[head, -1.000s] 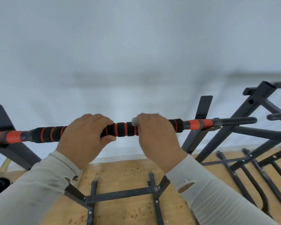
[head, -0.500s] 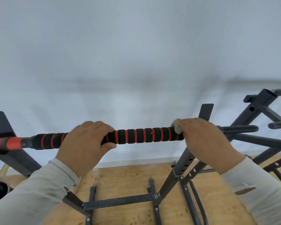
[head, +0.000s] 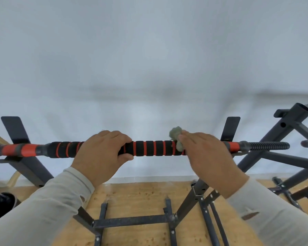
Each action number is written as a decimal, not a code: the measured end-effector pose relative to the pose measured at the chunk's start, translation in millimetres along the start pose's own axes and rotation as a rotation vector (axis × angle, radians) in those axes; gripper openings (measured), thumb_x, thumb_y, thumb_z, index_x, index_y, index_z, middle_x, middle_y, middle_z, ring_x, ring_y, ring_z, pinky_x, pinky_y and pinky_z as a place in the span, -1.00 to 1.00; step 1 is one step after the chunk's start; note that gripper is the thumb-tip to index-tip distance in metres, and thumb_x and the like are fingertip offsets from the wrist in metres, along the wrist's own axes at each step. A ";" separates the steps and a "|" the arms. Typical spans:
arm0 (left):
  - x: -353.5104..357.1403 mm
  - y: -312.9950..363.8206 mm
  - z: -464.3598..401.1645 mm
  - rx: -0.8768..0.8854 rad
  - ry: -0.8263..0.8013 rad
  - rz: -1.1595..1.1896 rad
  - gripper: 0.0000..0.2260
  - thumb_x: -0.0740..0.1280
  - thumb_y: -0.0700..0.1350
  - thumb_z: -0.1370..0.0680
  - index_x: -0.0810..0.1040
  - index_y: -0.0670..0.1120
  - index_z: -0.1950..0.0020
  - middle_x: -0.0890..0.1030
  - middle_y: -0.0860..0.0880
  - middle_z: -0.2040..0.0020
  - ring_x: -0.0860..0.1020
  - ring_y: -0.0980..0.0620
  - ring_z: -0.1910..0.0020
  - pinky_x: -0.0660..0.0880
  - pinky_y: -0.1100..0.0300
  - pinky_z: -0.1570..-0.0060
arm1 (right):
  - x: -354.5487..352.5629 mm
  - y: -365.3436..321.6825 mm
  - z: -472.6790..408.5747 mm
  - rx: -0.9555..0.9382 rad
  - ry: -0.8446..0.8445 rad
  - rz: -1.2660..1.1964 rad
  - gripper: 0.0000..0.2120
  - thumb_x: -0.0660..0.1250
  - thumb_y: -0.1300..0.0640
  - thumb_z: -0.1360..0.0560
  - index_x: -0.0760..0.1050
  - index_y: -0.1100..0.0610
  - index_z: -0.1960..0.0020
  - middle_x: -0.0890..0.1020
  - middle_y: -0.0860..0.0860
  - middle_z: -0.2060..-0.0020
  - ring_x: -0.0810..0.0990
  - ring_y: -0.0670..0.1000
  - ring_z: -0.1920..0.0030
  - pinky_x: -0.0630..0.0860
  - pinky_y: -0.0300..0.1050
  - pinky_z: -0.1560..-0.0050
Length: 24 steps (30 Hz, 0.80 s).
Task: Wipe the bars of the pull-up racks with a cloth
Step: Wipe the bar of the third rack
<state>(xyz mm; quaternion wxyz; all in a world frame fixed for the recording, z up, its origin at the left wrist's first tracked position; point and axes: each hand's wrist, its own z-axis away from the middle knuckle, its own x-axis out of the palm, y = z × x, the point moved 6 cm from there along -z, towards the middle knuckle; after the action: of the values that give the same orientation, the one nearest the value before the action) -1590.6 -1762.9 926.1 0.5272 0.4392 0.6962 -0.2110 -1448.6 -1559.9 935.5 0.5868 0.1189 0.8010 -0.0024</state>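
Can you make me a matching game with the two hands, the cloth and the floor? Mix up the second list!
Things:
1. left hand
2. right hand
3. cloth
4. floor

Descriptions:
A. grey-green and bunched up on the bar
B. light brown wood
C. wrapped around the striped foam grip
D. presses the cloth against the bar

Pairs: 1-C, 2-D, 3-A, 4-B

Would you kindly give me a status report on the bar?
Left hand grips bar. Right hand holds cloth on it. Nothing in the way.
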 end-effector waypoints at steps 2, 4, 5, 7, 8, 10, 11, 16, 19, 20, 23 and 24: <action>0.0 0.2 -0.3 -0.003 0.010 0.002 -0.76 0.41 0.15 -0.50 0.59 0.10 -0.12 0.59 0.19 0.10 0.48 0.08 0.15 0.43 0.17 0.09 | -2.9 28.2 6.6 0.118 -0.073 0.052 -0.60 0.60 0.39 -0.17 0.63 0.17 0.04 0.70 0.09 0.26 0.66 0.16 0.32 0.66 0.10 0.24; 0.7 0.2 -0.5 -0.006 0.012 -0.007 -0.76 0.41 0.15 -0.50 0.59 0.11 -0.11 0.58 0.20 0.11 0.47 0.09 0.17 0.40 0.19 0.11 | -5.8 26.9 5.5 0.172 -0.080 0.008 -0.67 0.55 0.33 -0.27 0.57 0.09 0.03 0.65 -0.01 0.31 0.64 0.08 0.32 0.62 0.02 0.25; 1.2 0.1 -0.1 -0.005 0.013 -0.013 -0.76 0.41 0.15 -0.49 0.58 0.11 -0.10 0.58 0.20 0.12 0.46 0.10 0.18 0.39 0.19 0.12 | -6.0 18.1 4.3 0.182 -0.029 -0.019 -0.72 0.47 0.28 -0.38 0.56 0.05 -0.05 0.66 -0.05 0.23 0.66 0.04 0.22 0.62 -0.01 0.16; 2.2 -0.3 1.0 -0.002 0.017 -0.021 -0.76 0.43 0.15 -0.48 0.59 0.11 -0.08 0.58 0.20 0.12 0.46 0.10 0.19 0.38 0.19 0.14 | -2.8 -17.2 2.7 0.140 0.075 -0.119 -0.74 0.39 0.23 -0.50 0.59 0.07 -0.18 0.72 -0.02 -0.01 0.69 0.01 -0.05 0.60 -0.04 -0.14; 2.6 -0.4 1.4 0.000 0.019 -0.022 -0.76 0.43 0.15 -0.47 0.59 0.11 -0.08 0.59 0.20 0.11 0.47 0.10 0.18 0.38 0.18 0.14 | 0.6 -36.1 0.7 0.111 0.133 -0.188 -0.76 0.40 0.22 -0.52 0.62 0.10 -0.19 0.72 0.03 -0.09 0.68 0.03 -0.15 0.57 0.00 -0.25; 3.7 -1.0 2.0 -0.003 0.021 -0.017 -0.75 0.45 0.14 -0.48 0.59 0.10 -0.10 0.60 0.19 0.10 0.49 0.09 0.17 0.41 0.17 0.13 | 10.5 -66.3 -5.0 0.036 0.194 -0.269 -0.73 0.37 0.18 -0.55 0.62 0.15 -0.24 0.69 0.07 -0.20 0.61 0.07 -0.30 0.53 0.07 -0.33; 4.1 -1.0 1.9 -0.004 0.021 -0.018 -0.74 0.46 0.14 -0.47 0.59 0.10 -0.10 0.61 0.19 0.09 0.51 0.08 0.15 0.43 0.16 0.13 | 14.8 -75.7 -6.1 -0.009 0.190 -0.265 -0.70 0.34 0.15 -0.57 0.60 0.15 -0.28 0.66 0.08 -0.26 0.56 0.09 -0.36 0.50 0.09 -0.35; 5.0 -1.9 2.8 -0.019 0.033 -0.035 -0.73 0.48 0.13 -0.46 0.60 0.09 -0.11 0.62 0.19 0.07 0.54 0.07 0.13 0.41 0.17 0.13 | 7.5 -63.3 9.2 -0.147 0.072 -0.268 -0.49 0.19 -0.14 -0.66 0.39 0.07 -0.52 0.45 -0.02 -0.49 0.34 0.01 -0.53 0.27 0.03 -0.52; 4.6 -0.9 3.5 -0.022 0.038 -0.040 -0.73 0.48 0.13 -0.45 0.60 0.10 -0.11 0.62 0.20 0.08 0.54 0.06 0.14 0.39 0.19 0.13 | -4.9 -42.5 6.6 -0.068 0.073 -0.425 -0.52 0.14 -0.13 -0.69 0.35 0.05 -0.54 0.57 -0.09 -0.36 0.48 -0.06 -0.36 0.37 -0.04 -0.44; 4.2 -0.6 3.6 -0.022 0.038 -0.042 -0.73 0.48 0.13 -0.46 0.60 0.10 -0.11 0.61 0.20 0.08 0.53 0.06 0.14 0.39 0.18 0.12 | -7.4 -37.7 2.8 -0.047 0.096 -0.447 -0.57 0.16 -0.08 -0.69 0.40 0.05 -0.50 0.63 -0.09 -0.27 0.54 -0.04 -0.24 0.46 -0.01 -0.34; 3.4 0.1 3.7 -0.022 0.035 -0.037 -0.73 0.47 0.14 -0.47 0.59 0.11 -0.12 0.61 0.21 0.07 0.53 0.06 0.13 0.44 0.17 0.10 | -7.7 -24.0 -12.0 0.015 0.095 -0.426 -0.59 0.22 -0.07 -0.63 0.46 0.05 -0.43 0.59 -0.07 -0.16 0.50 0.00 -0.10 0.49 0.04 -0.20; 3.4 0.3 3.4 -0.022 0.034 -0.035 -0.73 0.46 0.14 -0.47 0.59 0.11 -0.12 0.61 0.20 0.07 0.53 0.06 0.13 0.45 0.16 0.09 | -7.3 -19.1 -16.8 0.042 0.071 -0.430 -0.56 0.25 -0.11 -0.62 0.46 0.03 -0.44 0.55 -0.08 -0.18 0.45 0.00 -0.14 0.46 0.02 -0.24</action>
<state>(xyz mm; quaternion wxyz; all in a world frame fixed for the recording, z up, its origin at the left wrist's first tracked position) -1588.7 -1764.0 921.7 0.5164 0.4247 0.7147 -0.2052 -1466.0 -1577.5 945.0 0.5416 -0.0426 0.8278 -0.1401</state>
